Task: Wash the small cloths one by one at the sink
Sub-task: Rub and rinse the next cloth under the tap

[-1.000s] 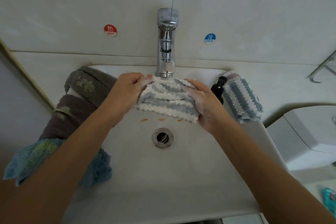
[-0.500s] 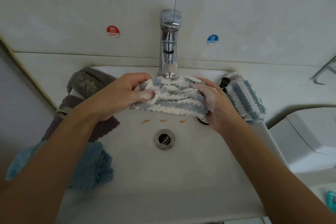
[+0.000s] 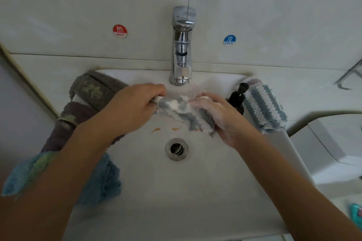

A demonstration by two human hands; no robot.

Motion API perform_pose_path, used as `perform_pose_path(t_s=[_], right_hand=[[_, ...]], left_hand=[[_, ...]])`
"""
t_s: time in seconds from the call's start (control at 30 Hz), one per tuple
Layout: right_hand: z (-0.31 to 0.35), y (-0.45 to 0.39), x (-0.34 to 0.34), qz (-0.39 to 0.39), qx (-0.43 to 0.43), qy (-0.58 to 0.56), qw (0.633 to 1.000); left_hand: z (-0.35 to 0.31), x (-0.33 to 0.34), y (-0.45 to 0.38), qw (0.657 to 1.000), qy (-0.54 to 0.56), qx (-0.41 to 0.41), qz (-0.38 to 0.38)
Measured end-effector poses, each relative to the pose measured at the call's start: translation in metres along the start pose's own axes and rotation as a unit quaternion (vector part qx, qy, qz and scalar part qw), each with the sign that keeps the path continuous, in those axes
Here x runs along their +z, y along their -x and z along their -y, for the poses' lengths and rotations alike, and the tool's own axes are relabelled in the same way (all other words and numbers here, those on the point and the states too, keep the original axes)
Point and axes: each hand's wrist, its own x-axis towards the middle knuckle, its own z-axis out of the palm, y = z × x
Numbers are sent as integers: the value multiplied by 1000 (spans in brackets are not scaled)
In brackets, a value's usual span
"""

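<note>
1. My left hand [image 3: 133, 106] curls its fingers round one end of the soapy grey-and-white striped small cloth [image 3: 182, 112].
2. My right hand [image 3: 221, 117], covered in white foam, grips the other end with its fingers wrapped round the fabric.
3. The cloth stretches between my two hands above the white ceramic sink [image 3: 176, 191], just below the chrome tap [image 3: 182, 49] and above the round metal drain [image 3: 176, 148].
4. On the sink's left rim lie a grey-brown towel cloth with green patches [image 3: 88, 90], a dark purple-brown cloth [image 3: 72, 117] and a blue fluffy cloth [image 3: 101, 182].
5. On the right rim a blue-and-white striped knitted cloth [image 3: 264, 107] lies just beside a black pump bottle [image 3: 238, 96].
6. A red round HOT sticker [image 3: 119, 31] and a blue round COLD sticker [image 3: 229, 40] sit on the wall either side of the tap.
</note>
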Motion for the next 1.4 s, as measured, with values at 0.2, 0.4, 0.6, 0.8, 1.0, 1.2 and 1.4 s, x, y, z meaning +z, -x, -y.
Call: perform_pose_path(t_s=[0.2,0.4,0.6,0.8,1.0,1.2,1.4], right_hand=[[0,1,-1,-46,-82,128,987],[-6,-3,0,-105,-187,153,965],[-10,-5,-1,-110,-254,151,949],[-17,-7,4,-123,-334,220,908],[-18,0,11,-138,-391,225,882],[-16,-2,4,-143,-290,298,898],[-11,2,4,-75,-196,284,935]], left_hand=[[1,6,1,997,-73,-2,34],[-4,2,1,994,62,-24,87],[-12,6,-2,983,156,-79,57],[-17,21,-7,962,221,-156,-38],[-28,23,-5,927,317,-198,31],[-28,22,-6,895,390,-214,18],[-26,20,-4,904,382,-192,19]])
